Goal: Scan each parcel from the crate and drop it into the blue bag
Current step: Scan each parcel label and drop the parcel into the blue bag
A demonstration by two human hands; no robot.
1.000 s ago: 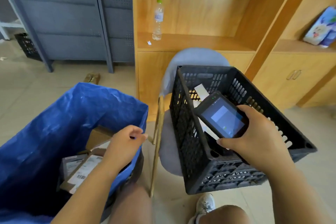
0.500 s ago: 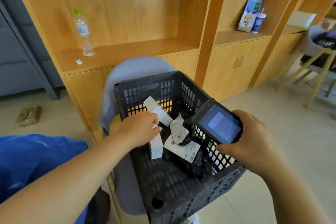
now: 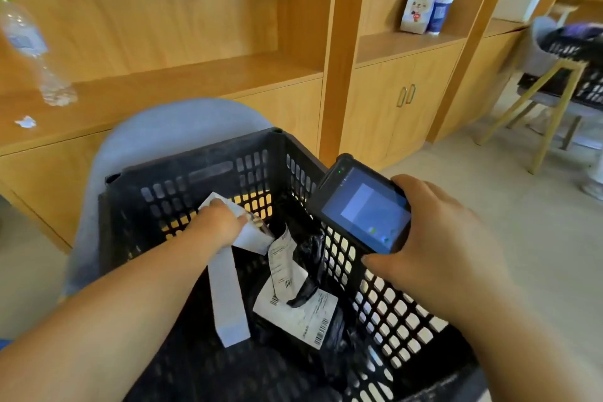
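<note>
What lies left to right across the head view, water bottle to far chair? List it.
Water bottle, left hand gripping a white box, black labelled parcel, handheld scanner, right hand holding it, far grey chair.

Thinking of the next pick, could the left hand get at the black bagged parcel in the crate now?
Probably yes: the black bagged parcel lies uncovered beside the left hand, though that hand's grip is on a white box.

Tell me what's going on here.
A person is picking parcels from a crate on a chair. The left hand reaches in and grips a small box; the right hand holds a scanner over the crate's right rim, screen lit. A long box and a labelled black bag lie inside.
</note>
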